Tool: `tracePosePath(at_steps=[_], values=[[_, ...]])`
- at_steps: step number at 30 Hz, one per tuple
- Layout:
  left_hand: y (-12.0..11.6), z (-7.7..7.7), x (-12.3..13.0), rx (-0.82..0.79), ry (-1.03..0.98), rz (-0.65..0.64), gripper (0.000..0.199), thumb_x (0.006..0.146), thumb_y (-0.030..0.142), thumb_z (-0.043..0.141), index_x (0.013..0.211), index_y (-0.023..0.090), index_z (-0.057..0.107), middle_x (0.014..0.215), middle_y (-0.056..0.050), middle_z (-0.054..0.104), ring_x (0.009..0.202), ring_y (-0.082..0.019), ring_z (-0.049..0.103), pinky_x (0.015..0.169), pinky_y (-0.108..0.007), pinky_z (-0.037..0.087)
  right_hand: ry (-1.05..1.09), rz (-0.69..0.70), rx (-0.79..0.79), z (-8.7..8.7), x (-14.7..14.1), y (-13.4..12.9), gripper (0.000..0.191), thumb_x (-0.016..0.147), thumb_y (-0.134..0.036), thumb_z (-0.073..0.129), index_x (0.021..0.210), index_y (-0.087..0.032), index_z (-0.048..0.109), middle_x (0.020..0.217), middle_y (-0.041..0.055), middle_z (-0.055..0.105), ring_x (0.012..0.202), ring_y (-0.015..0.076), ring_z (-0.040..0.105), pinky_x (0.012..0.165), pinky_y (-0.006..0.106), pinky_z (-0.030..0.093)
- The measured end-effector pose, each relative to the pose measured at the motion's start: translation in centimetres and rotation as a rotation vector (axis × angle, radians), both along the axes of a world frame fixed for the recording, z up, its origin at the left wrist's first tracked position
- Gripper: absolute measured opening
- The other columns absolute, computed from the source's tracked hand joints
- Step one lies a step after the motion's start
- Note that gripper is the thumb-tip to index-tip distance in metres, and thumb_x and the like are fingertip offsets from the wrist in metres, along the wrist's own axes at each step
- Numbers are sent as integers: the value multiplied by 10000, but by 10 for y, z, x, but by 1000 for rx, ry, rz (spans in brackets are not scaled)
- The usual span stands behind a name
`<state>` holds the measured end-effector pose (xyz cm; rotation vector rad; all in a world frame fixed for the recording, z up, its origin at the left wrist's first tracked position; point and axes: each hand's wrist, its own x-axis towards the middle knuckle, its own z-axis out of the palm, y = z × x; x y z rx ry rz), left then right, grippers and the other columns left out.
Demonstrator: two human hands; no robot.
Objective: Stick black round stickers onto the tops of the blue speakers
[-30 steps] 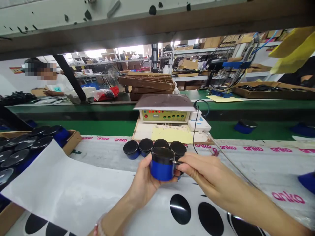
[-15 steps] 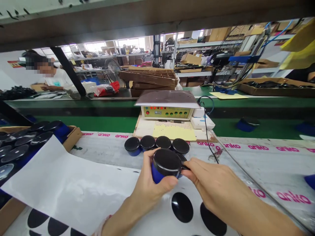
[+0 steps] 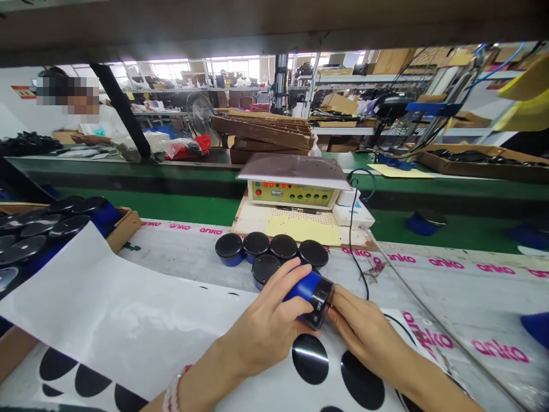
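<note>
Left hand: my left hand (image 3: 268, 323) is closed around a blue cylinder (image 3: 305, 290), which lies tilted on its side just above the bench.
Right hand: my right hand (image 3: 361, 327) is curled, its fingers (image 3: 338, 306) against the cylinder's black end, which carries small white lettering.
Cylinder's place: it is held between both hands, just in front of the group on the bench.
Looks done: five black-topped blue cylinders (image 3: 265, 270) stand upright in a tight cluster, and more lie in a cardboard tray (image 3: 127, 220) at my left.
Looks left: black discs (image 3: 309, 359) remain on a white sheet (image 3: 128, 303) below my hands.
Beyond: a control box with red lights (image 3: 291, 194) sits on a yellow pad (image 3: 302, 229), with a black cable (image 3: 351, 246) trailing down beside it.
Far side: another person (image 3: 98, 129) works across the green line.
</note>
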<state>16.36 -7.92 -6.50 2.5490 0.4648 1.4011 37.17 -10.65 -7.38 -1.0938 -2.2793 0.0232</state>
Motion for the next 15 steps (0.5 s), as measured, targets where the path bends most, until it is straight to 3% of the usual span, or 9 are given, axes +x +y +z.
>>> tracePosePath(at_steps=[10,15], values=[[-7,-2,1,-31,43,96,329,830,87,642,1045,140,398,1287,-189,447,1300,-288,407,1069,-462,428,49,11,49,-3,-1,-5,154,960,-104,357,862,-192,439,713,18,493,585,118,503,484,215,395],[-5,-1,-1,-71,-15,65,375,829,153,671,1072,168,387,1294,-172,447,1293,-261,410,1076,-459,407,80,52,22,5,3,-5,132,968,-150,406,844,-191,428,701,6,477,577,103,480,487,208,372]])
